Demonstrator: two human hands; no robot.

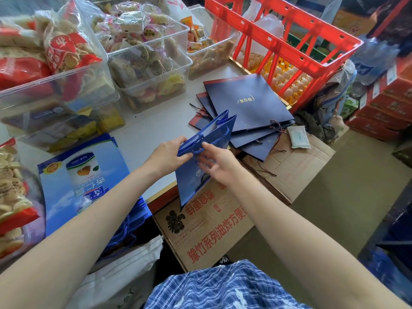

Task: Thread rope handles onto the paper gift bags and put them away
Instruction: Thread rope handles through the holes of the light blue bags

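I hold a blue paper gift bag above the table's front edge, its mouth pointing away from me. My left hand grips the bag's top edge on the left. My right hand pinches the blue rope handle at the bag's mouth. A stack of light blue printed gift bags with rope handles lies flat at the left. Several dark navy flat bags with twisted cords lie fanned out at the right of the table.
Clear plastic bins of wrapped snacks fill the back of the table. A red crate over egg trays stands at the back right. Cardboard boxes sit below the table edge. Red cartons are stacked at far right.
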